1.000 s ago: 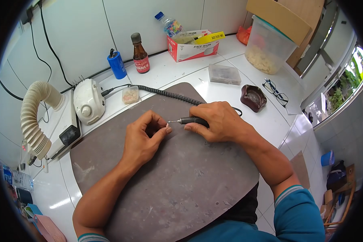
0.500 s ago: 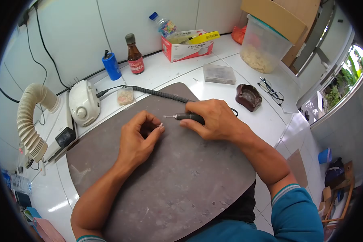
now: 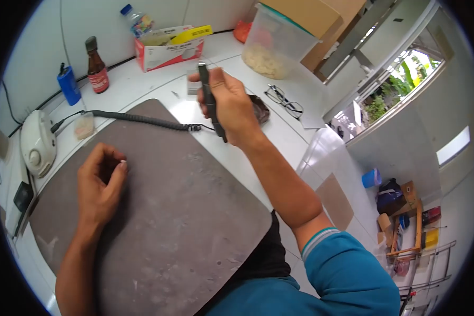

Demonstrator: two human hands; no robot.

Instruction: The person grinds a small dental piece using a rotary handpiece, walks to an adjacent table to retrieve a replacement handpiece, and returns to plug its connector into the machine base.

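My left hand [image 3: 97, 181] hovers over the grey-brown mat [image 3: 163, 210], its thumb and forefinger pinched on a tiny whitish piece [image 3: 123, 161]. What the piece is cannot be made out. My right hand [image 3: 234, 108] is wrapped round a black rotary handpiece [image 3: 210, 100], whose silvery tip end points up and away from me. Its coiled cord [image 3: 137, 118] runs left across the mat's far edge to a white control unit [image 3: 38, 143]. Behind my right hand, a clear flat box [image 3: 194, 87] and a dark ashtray [image 3: 259, 109] are partly hidden.
Along the wall stand a blue cylinder [image 3: 69, 85], a brown bottle [image 3: 97, 68] and a face mask box [image 3: 171, 55]. A clear tub [image 3: 268, 47] and eyeglasses [image 3: 283, 100] lie toward the back right. A small plastic container [image 3: 84, 126] sits beside the cord.
My view has turned right. My right hand has moved away from my left with the handpiece, which has swung from pointing left to pointing up. My left hand keeps its pinch.
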